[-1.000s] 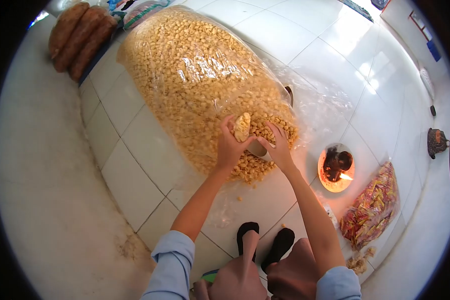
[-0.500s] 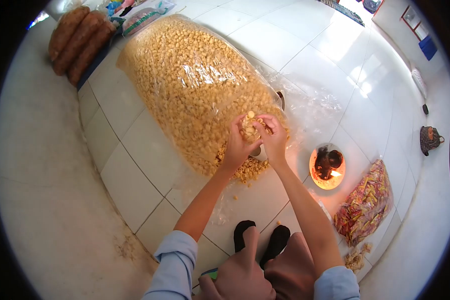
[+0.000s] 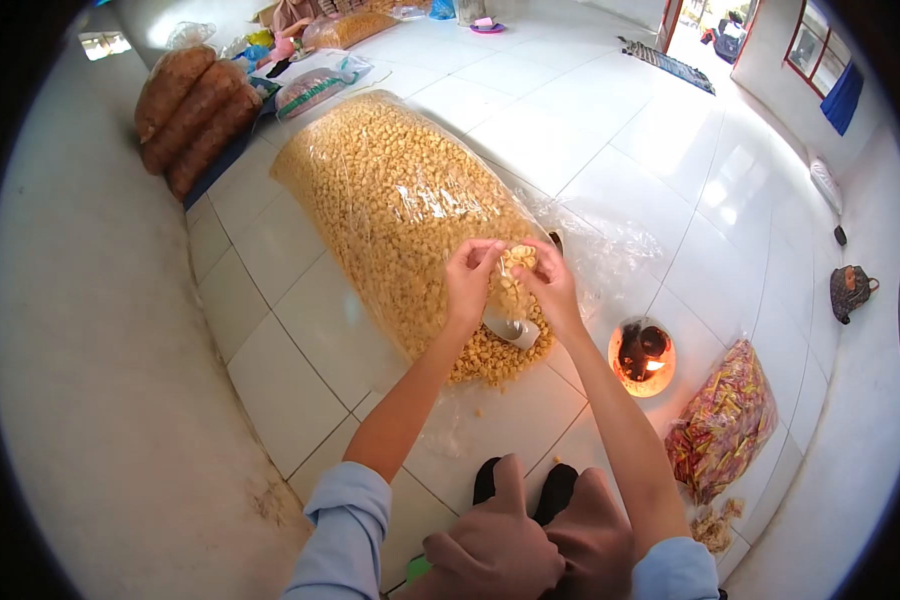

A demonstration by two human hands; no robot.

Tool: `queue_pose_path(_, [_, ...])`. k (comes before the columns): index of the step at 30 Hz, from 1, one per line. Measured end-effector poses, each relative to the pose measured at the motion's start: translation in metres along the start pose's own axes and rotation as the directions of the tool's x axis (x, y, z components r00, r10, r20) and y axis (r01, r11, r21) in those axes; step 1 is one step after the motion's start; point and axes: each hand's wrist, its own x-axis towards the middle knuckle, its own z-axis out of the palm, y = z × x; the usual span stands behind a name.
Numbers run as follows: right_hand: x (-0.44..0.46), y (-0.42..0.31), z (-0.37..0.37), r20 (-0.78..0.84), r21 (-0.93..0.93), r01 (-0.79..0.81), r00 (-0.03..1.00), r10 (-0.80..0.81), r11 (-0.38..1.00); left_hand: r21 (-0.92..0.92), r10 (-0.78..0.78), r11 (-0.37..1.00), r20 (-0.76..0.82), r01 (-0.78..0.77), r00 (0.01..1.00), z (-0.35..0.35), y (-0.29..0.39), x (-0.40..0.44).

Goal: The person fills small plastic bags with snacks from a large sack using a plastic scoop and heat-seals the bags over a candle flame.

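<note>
Partly, the right hand (image 3: pixel 554 290) covers the small snack packet (image 3: pixel 511 294).

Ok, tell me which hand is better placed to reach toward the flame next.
Probably the right hand: it is nearer the flame, which burns on that side. The left hand is farther off, across the small bag.

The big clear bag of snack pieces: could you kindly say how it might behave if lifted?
The big clear bag would probably sag, since its film looks thin and wrinkled. It might spill, as a stray piece lies on the floor nearby.
</note>
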Motion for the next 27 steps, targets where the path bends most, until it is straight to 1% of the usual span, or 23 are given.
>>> queue_pose_path(2, [-0.006,0.016,-0.004,0.047,-0.076,-0.199,0.978,0.203,0.977,0.198,-0.171,0.959,-0.158,0.201,0.972,-0.004,-0.016,0.001])
queue_pose_path(3, [-0.008,0.034,-0.012,0.053,-0.107,-0.257,0.963,0.264,0.960,0.201,-0.174,0.958,-0.158,0.204,0.972,-0.007,-0.027,0.000])
queue_pose_path(4, [-0.013,0.045,-0.015,0.048,-0.105,-0.270,0.960,0.276,0.957,0.203,-0.205,0.951,-0.158,0.235,0.966,-0.011,-0.038,-0.004])
queue_pose_path(6, [-0.021,0.064,-0.021,-0.008,0.020,-0.536,0.844,0.536,0.844,0.207,-0.250,0.938,-0.158,0.279,0.955,-0.016,-0.057,-0.009])
queue_pose_path(7, [-0.025,0.071,-0.023,-0.015,0.025,-0.550,0.835,0.550,0.835,0.188,-0.393,0.890,-0.151,0.416,0.907,-0.018,-0.063,-0.012])
queue_pose_path(8, [-0.028,0.078,-0.024,-0.062,0.034,-0.612,0.788,0.613,0.790,0.170,-0.525,0.822,-0.142,0.544,0.839,-0.020,-0.069,-0.015])
queue_pose_path(9, [-0.029,0.085,-0.026,-0.105,0.046,-0.667,0.737,0.667,0.744,0.171,-0.535,0.815,-0.142,0.553,0.833,-0.024,-0.080,-0.016])
queue_pose_path(11, [-0.030,0.096,-0.029,-0.129,0.022,-0.703,0.703,0.699,0.711,0.339,-0.580,0.761,-0.027,0.554,0.814,-0.032,-0.099,-0.024])
queue_pose_path(12, [-0.029,0.104,-0.030,-0.149,-0.007,-0.726,0.680,0.717,0.687,0.339,-0.588,0.755,-0.031,0.562,0.808,-0.034,-0.104,-0.025])
queue_pose_path(13, [-0.029,0.111,-0.032,-0.151,-0.005,-0.734,0.672,0.725,0.679,0.269,-0.627,0.744,-0.033,0.611,0.778,-0.037,-0.109,-0.028])
queue_pose_path(14, [-0.028,0.118,-0.034,-0.117,0.033,-0.739,0.666,0.737,0.673,0.198,-0.664,0.729,-0.032,0.656,0.747,-0.039,-0.113,-0.030])
queue_pose_path(15, [-0.028,0.125,-0.036,-0.082,0.072,-0.742,0.661,0.746,0.666,0.197,-0.669,0.724,-0.033,0.661,0.743,-0.041,-0.117,-0.030])
queue_pose_path(16, [-0.027,0.130,-0.039,-0.084,0.072,-0.746,0.657,0.749,0.662,0.170,-0.678,0.720,-0.038,0.673,0.734,-0.043,-0.121,-0.030])
queue_pose_path(18, [-0.027,0.135,-0.039,-0.018,0.115,-0.726,0.681,0.732,0.678,0.142,-0.687,0.714,-0.044,0.685,0.725,-0.044,-0.124,-0.029])
queue_pose_path(20, [-0.027,0.134,-0.036,-0.043,0.113,-0.723,0.682,0.730,0.682,0.062,-0.711,0.696,-0.078,0.716,0.698,-0.043,-0.122,-0.030])
queue_pose_path(22, [-0.025,0.133,-0.031,-0.066,0.110,-0.718,0.685,0.726,0.687,0.046,-0.722,0.685,-0.091,0.727,0.686,-0.048,-0.128,-0.029])
queue_pose_path(24, [-0.022,0.130,-0.026,-0.108,0.068,-0.763,0.635,0.765,0.643,0.030,-0.731,0.675,-0.103,0.737,0.674,-0.048,-0.125,-0.028])
queue_pose_path(25, [-0.022,0.128,-0.022,-0.107,0.067,-0.763,0.635,0.765,0.643,0.011,-0.735,0.672,-0.117,0.741,0.668,-0.046,-0.119,-0.028])
queue_pose_path(27, [-0.024,0.127,-0.016,-0.128,0.153,-0.691,0.695,0.707,0.707,-0.011,-0.739,0.668,-0.132,0.744,0.661,-0.044,-0.113,-0.028])
